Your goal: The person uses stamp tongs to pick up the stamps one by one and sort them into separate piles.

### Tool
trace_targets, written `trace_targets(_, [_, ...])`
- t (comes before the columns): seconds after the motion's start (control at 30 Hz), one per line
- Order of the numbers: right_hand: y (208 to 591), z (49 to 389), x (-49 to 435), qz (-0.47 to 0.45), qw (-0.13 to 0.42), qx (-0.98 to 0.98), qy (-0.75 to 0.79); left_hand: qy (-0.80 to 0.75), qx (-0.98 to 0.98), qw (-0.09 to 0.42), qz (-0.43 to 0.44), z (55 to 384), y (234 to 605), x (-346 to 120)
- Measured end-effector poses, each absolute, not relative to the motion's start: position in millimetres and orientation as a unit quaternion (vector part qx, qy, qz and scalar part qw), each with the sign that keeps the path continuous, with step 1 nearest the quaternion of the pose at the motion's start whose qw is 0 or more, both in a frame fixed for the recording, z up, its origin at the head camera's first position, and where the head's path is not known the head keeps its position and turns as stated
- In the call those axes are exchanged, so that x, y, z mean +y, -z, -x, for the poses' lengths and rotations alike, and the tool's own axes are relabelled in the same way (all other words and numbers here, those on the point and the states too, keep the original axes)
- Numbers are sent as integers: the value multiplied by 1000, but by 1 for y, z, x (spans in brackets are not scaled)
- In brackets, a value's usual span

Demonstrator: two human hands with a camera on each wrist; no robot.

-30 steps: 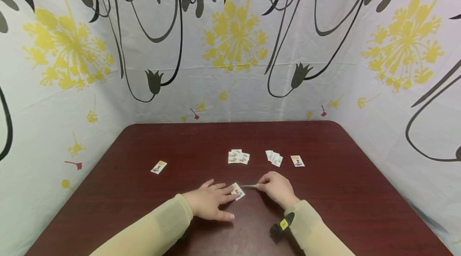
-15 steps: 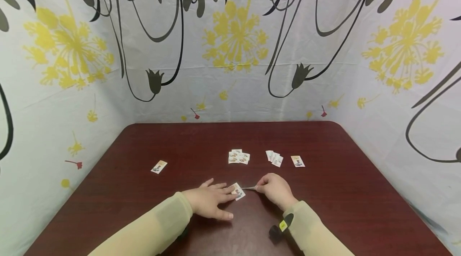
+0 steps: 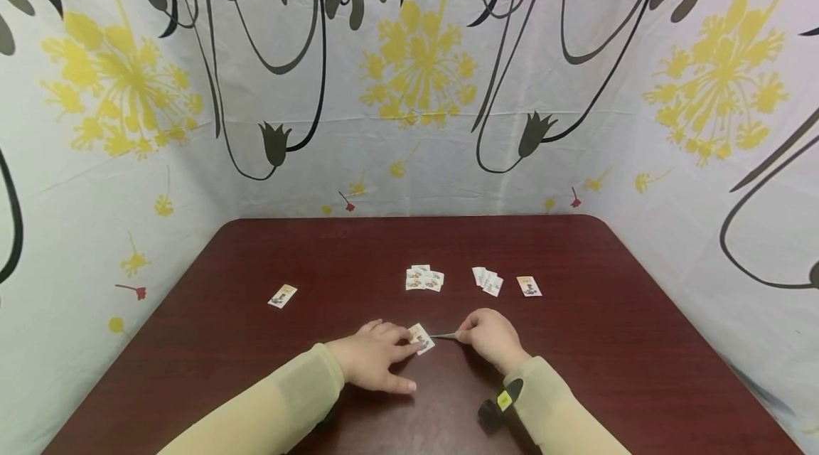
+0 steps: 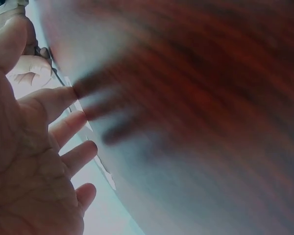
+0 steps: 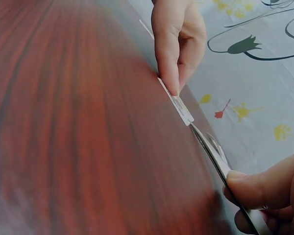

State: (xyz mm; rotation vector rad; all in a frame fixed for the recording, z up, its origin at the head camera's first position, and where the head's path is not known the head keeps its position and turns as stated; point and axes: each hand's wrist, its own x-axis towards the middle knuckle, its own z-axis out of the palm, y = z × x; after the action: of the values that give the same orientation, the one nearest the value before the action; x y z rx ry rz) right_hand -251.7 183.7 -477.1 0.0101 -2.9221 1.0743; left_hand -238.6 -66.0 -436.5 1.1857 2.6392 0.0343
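Observation:
A small printed white card lies on the dark red table at a slant in the head view. My left hand rests beside it, with extended fingertips touching its left part and covering some of it. From the other side, my right hand pinches a pair of metal tweezers between thumb and fingers. The tweezers' tips meet the card's edge in the right wrist view. There, the left fingertips press on the card from above. The left wrist view shows the left palm and several extended fingers.
Farther back on the table lie a cluster of cards, a smaller overlapping group and a single card. Another card lies to the left. A patterned cloth hangs around the table's far sides.
The left fingers have drawn closer together and bent slightly, and the card has shifted a little to the left. The right hand has moved slightly nearer to me, still holding the tweezers.

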Motion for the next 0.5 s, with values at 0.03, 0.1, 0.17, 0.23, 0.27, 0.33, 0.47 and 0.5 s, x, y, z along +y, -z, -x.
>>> trace_targets(0.03, [477, 252, 184, -2, 12, -938, -347, -13, 905, 123, -407, 239, 437, -66])
trace_targets(0.1, [476, 252, 184, 0, 8, -937, -349, -14, 905, 122, -408, 239, 437, -66])
trace_targets(0.17, [476, 251, 185, 3, 4, -937, -351, -14, 904, 122, -409, 239, 437, -67])
trace_targets(0.23, [475, 251, 185, 4, 1, -937, -350, -13, 904, 124, -408, 238, 437, -67])
trace_targets(0.27, [475, 251, 185, 3, 1, -937, -350, -13, 905, 126, -407, 238, 437, -67])
trace_targets(0.33, [475, 251, 186, -1, 3, -938, -347, -13, 905, 130, -404, 238, 437, -68])
trace_targets(0.47, [474, 251, 186, -16, 8, -938, -348, -16, 906, 136, -400, 238, 438, -68])
trace_targets(0.5, [474, 252, 186, -21, 9, -937, -348, -16, 906, 137, -400, 238, 437, -68])
